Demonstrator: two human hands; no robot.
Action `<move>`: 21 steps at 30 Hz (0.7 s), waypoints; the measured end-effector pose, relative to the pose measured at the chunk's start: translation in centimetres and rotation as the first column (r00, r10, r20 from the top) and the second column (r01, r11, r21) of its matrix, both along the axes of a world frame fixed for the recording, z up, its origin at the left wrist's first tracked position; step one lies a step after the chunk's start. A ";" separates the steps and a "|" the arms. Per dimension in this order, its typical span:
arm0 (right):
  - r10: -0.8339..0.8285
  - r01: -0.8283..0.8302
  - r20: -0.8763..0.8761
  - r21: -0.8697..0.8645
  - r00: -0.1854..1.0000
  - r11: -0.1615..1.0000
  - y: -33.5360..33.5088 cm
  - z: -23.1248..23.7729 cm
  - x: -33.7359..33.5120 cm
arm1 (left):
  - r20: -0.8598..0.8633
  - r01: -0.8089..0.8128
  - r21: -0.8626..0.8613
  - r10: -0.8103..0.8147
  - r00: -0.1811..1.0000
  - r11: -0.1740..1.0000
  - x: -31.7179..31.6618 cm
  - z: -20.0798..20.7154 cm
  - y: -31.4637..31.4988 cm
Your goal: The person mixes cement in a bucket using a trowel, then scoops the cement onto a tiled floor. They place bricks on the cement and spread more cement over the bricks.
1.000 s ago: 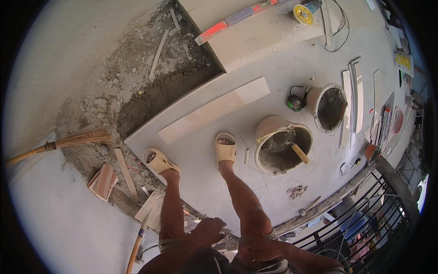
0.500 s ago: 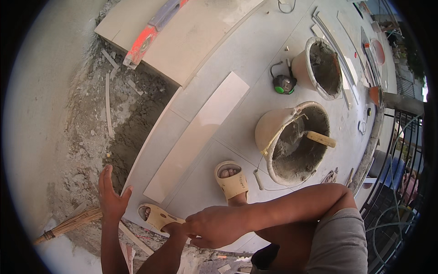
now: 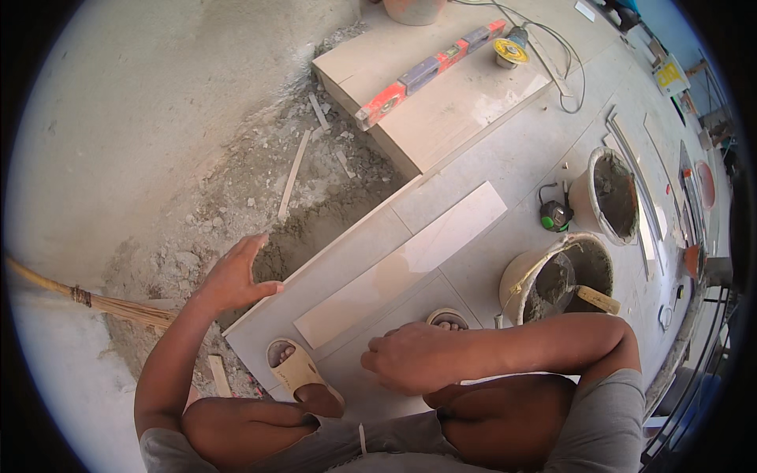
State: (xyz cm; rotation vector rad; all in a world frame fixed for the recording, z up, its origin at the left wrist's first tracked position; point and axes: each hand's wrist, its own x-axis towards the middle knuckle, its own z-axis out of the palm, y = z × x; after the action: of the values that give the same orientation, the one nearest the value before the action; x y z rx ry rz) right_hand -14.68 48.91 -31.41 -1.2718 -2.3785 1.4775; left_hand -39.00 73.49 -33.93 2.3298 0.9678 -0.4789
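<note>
My left hand (image 3: pixel 236 277) is open, its thumb spread from the fingers. It hovers over the rubble-filled gap (image 3: pixel 303 232), thumb tip close to the upright tile edge (image 3: pixel 335 250); I cannot tell whether they touch. My right hand (image 3: pixel 404 361) is closed above the floor between my feet, its fingers curled under. Whatever it may hold is hidden. A long pale tile strip (image 3: pixel 402 266) lies flat on the grey tiled floor between the upright edge and my sandals (image 3: pixel 298 370).
A red spirit level (image 3: pixel 430 72) and an angle grinder (image 3: pixel 512 49) lie on the beige step (image 3: pixel 465 102). At right stand two mortar buckets (image 3: pixel 520 280) (image 3: pixel 587 201), the nearer with a trowel (image 3: pixel 597 299). Beside them is a tape measure (image 3: pixel 554 214). A straw broom (image 3: pixel 126 307) is at left.
My view has shifted, bringing more of the step and the grinder into sight. My left hand has tilted rightward, thumb nearer the upright edge. My right hand has moved away from my left ankle.
</note>
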 end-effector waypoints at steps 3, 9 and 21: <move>-0.216 0.215 0.007 0.035 0.976 0.976 -0.2 2.4 2.8 | -0.100 0.083 0.048 -0.078 0.992 0.995 -3.0 -1.6 -0.6; -0.369 0.374 0.158 -0.008 0.916 0.927 -2.7 1.0 5.5 | -0.148 0.003 -0.023 -0.007 0.989 1.000 -6.7 -5.8 -1.5; -0.616 0.657 0.240 -0.158 0.750 0.738 -5.2 4.1 9.7 | -0.078 -0.006 -0.163 -0.007 0.997 0.987 -1.9 -9.0 -2.4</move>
State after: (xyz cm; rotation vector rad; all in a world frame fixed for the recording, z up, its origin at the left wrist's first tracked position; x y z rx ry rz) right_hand -4.97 43.75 -27.26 -2.0748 -1.5621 1.4624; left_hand -40.91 71.06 -42.94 2.1787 0.9276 -0.6296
